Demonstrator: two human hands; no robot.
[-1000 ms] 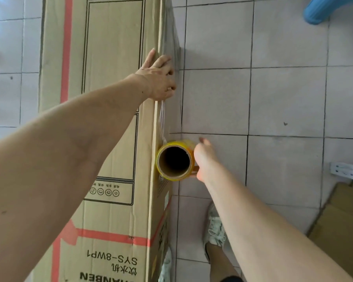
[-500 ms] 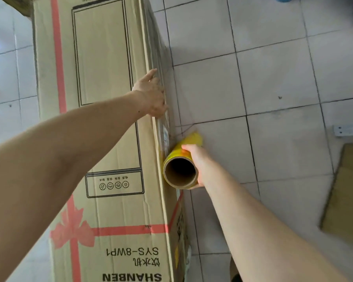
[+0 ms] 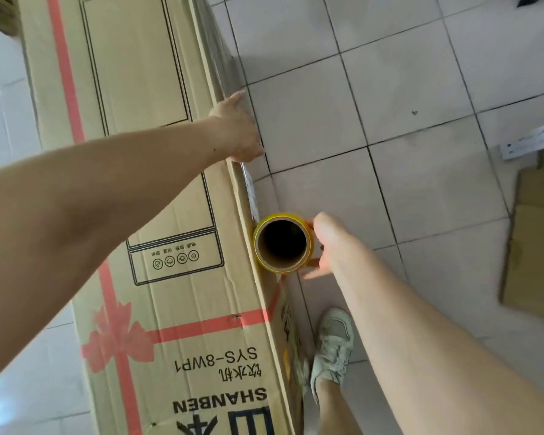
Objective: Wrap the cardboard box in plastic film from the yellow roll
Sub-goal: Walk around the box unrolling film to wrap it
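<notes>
A tall cardboard box with red ribbon print stands on the tiled floor, and I look down on its top face. My left hand rests on its right top edge, thumb along the edge and fingers reaching down the side out of sight. A strip of clear plastic film runs along the box's right side from that hand to the yellow roll. The roll is seen end-on, its hollow core facing me, touching the box's side. My right hand grips the roll from the right.
My shoe stands on the floor close to the box's right side, below the roll. Flattened cardboard lies at the right edge, with a white power strip just beyond it. Pale floor tiles surround the box.
The roll has come a little toward me along the box's right side, drawing out film. My left hand has stayed on the edge, its fingers now lower over the side.
</notes>
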